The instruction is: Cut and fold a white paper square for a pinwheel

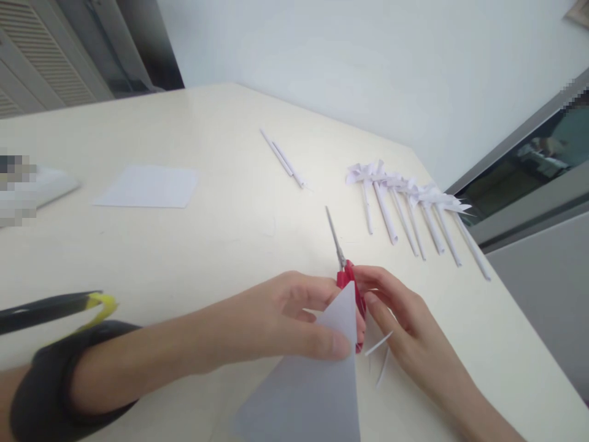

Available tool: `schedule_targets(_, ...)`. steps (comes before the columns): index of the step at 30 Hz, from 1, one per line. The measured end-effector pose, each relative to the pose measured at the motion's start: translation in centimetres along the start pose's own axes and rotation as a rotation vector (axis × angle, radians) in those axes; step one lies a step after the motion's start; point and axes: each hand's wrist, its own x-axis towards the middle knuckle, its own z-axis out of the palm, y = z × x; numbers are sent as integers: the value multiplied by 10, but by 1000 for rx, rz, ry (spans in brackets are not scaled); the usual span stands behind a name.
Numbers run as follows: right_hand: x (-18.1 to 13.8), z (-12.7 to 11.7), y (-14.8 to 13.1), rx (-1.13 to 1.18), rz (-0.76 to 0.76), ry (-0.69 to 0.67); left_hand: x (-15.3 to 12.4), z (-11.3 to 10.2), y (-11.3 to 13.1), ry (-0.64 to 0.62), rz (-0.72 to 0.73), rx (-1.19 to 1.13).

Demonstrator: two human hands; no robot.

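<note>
My left hand (pixel 313 319) pinches a folded sheet of white paper (pixel 317 393), thumb on top and the other fingers partly hidden behind it. The sheet comes to a point at its top and widens toward the bottom edge of the view. Just beyond that point, red-handled scissors (pixel 341 261) lie with their closed blades aimed away from me. My right hand (pixel 400 313) has its curled fingertips at the right side of the red handles, which the paper partly covers. Thin paper strips (pixel 380 344) are on the table below my right hand.
Several paper pinwheels (pixel 414 196) on rolled sticks line the right side of the white table (pixel 221 245). Two rolled paper sticks (pixel 281 156) lie toward the back. At left are flat white paper (pixel 150 187), a white bundle (pixel 50 187) and a black-and-yellow strap (pixel 59 307).
</note>
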Motion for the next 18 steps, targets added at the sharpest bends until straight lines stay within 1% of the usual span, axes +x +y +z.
schedule_targets(2,1,-2,2,-104,-60,-13,0,1,1,-33,10,-4)
schedule_targets(3,1,-3,3,-103,-81,-32,-1,1,1,-40,23,-7)
schedule_targets(5,2,-4,3,1,-84,-93,-1,0,1,-35,73,-15)
schedule_targets(8,3,-3,1,179,-32,-208,-1,-1,1,-59,144,-47)
schedule_targets(10,2,-2,0,199,-9,-277,-2,-2,1,-102,125,-46)
schedule_targets(12,2,-1,-2,152,-4,-310,-3,-1,1,-133,95,-40)
schedule_targets(13,1,0,-3,108,-8,-287,-3,0,1,-144,91,-43)
schedule_targets(15,0,1,-2,-21,-39,-185,-3,2,-1,-152,118,-64)
schedule_targets(17,-1,2,-1,-155,-59,-88,-2,5,-5,-158,133,-124)
schedule_targets(18,-1,3,0,-210,-56,-62,-1,6,-7,-149,124,-153)
